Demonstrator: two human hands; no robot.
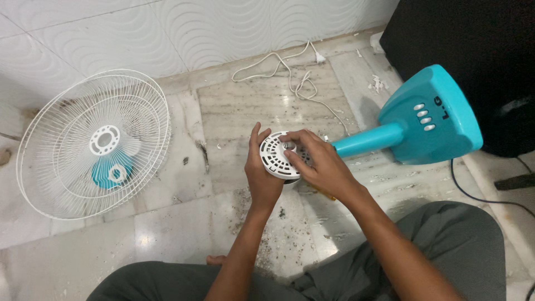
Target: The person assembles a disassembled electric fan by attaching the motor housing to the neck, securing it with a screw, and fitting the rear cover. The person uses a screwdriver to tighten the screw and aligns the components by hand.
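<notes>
A dismantled turquoise table fan lies on the marble floor. Its white round motor housing (277, 156) faces up at the middle. My left hand (260, 178) cups the housing's left side. My right hand (316, 159) lies over its right part, fingertips pinched at the central shaft. The turquoise neck (368, 139) runs right from the housing to the turquoise base (432, 114) with several white buttons.
Two white wire fan guards (93, 144) lean against the tiled wall at left, a turquoise part behind them. A white power cord (290, 72) lies along the wall. A dark cabinet (473, 44) stands at upper right. My grey-trousered legs fill the bottom edge.
</notes>
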